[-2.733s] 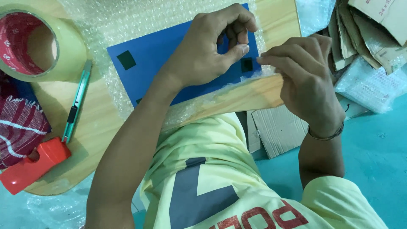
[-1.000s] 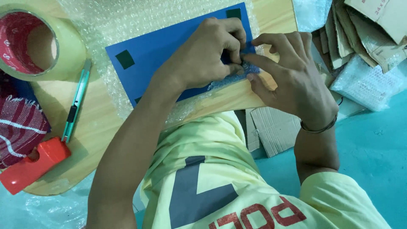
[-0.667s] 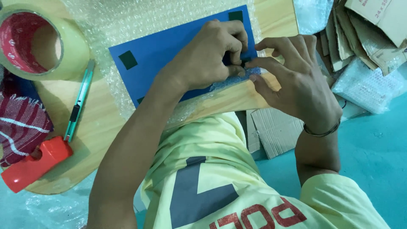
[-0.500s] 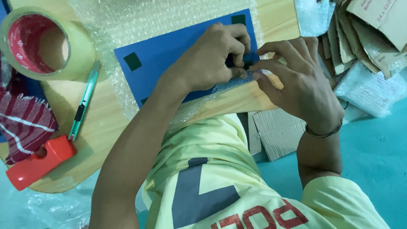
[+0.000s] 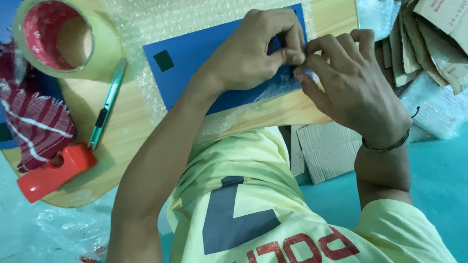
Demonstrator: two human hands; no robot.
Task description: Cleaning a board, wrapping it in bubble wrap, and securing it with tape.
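On pale wood table, both hands' fingers pinching flat blue card, bubble wrap

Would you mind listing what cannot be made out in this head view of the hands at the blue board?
- What the fingertips pinch: hidden by the left hand and right hand.
- Near right corner of the blue board: covered by both hands and bubble wrap.
- Tape roll: cut off by the top edge.
- Striped cloth: cut off at the left edge.
- Cardboard stack: runs out of frame.
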